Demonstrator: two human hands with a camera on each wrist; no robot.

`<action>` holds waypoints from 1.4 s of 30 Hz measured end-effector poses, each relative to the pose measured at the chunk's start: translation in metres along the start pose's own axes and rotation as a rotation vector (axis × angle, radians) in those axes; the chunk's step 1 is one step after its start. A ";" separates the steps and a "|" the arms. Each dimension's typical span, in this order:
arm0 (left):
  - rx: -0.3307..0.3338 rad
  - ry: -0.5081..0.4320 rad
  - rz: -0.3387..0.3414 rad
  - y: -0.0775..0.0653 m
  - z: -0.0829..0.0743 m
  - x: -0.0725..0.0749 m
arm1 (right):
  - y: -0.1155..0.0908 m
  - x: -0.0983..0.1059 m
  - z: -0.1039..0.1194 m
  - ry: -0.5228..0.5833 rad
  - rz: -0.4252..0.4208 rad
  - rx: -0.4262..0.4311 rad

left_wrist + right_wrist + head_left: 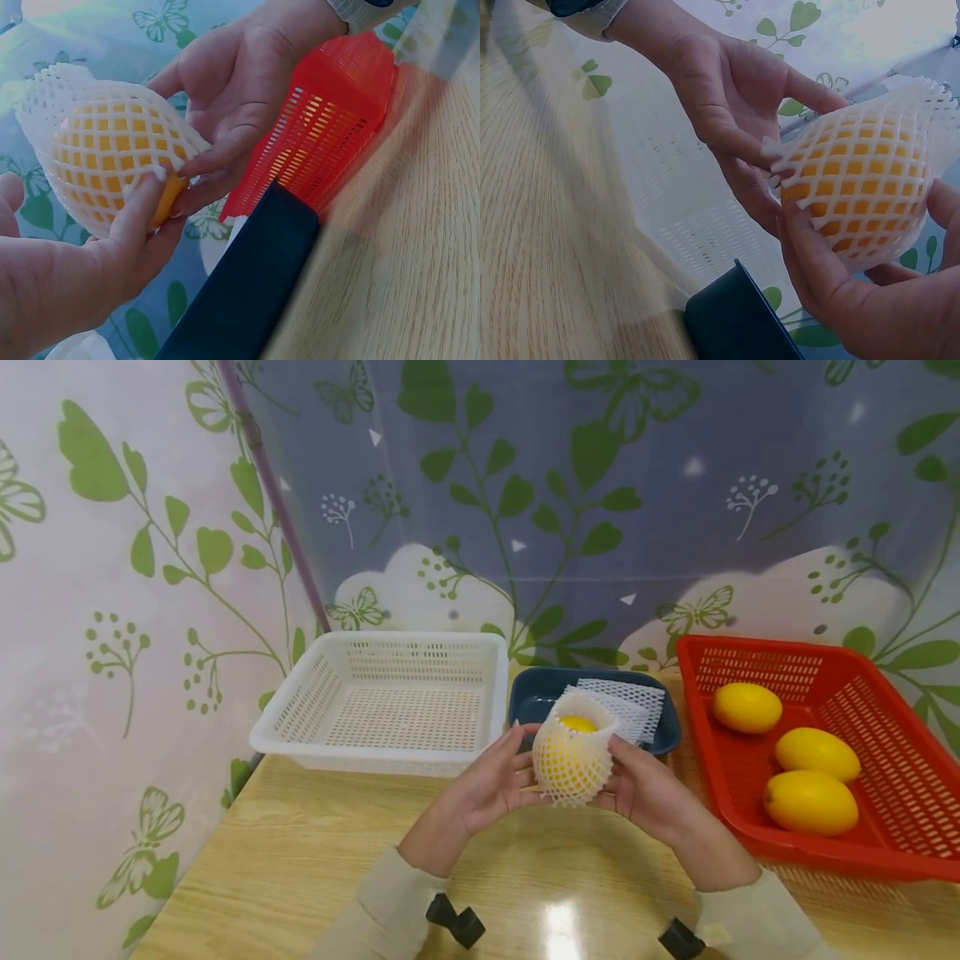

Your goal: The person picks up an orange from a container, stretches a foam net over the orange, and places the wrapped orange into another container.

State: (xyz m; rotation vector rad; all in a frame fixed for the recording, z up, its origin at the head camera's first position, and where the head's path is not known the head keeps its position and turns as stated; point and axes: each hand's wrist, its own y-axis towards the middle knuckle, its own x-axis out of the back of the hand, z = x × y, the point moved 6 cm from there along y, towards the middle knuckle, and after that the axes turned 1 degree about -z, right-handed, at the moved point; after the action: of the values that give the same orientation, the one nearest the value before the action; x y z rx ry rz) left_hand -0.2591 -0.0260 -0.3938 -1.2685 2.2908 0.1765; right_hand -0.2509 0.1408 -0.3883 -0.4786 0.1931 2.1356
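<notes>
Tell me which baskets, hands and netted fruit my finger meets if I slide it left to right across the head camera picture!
White basket → left hand → netted yellow fruit → right hand → red basket.

Yellow fruit (579, 724) in a white foam net (573, 764)
The net hugs its sides, loose end upward; held between the left hand (491, 783) and right hand (651, 789).

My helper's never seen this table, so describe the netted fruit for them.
On the wooden table, a blue tray sits between a white basket and a red basket. In front, the left hand and right hand hold the yellow fruit. Unlike the red basket's bare fruits, it wears white netting.
</notes>
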 end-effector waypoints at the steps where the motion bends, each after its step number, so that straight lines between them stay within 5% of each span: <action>1: -0.002 0.005 -0.003 0.000 0.000 0.000 | 0.000 0.000 0.000 -0.008 0.003 0.000; 16: -0.031 0.033 -0.018 0.000 0.005 0.004 | 0.004 0.000 -0.005 -0.017 -0.092 -0.064; 29: -0.024 0.050 -0.039 0.000 0.004 0.003 | 0.002 -0.005 -0.001 0.021 0.058 0.004; 42: -0.007 0.023 -0.043 0.001 0.004 0.003 | 0.001 -0.002 -0.003 -0.022 -0.046 -0.021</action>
State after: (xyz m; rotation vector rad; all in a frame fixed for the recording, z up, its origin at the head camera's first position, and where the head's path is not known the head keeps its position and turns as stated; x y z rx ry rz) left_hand -0.2603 -0.0264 -0.3992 -1.3285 2.2820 0.1565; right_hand -0.2504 0.1381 -0.3901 -0.4674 0.1463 2.0987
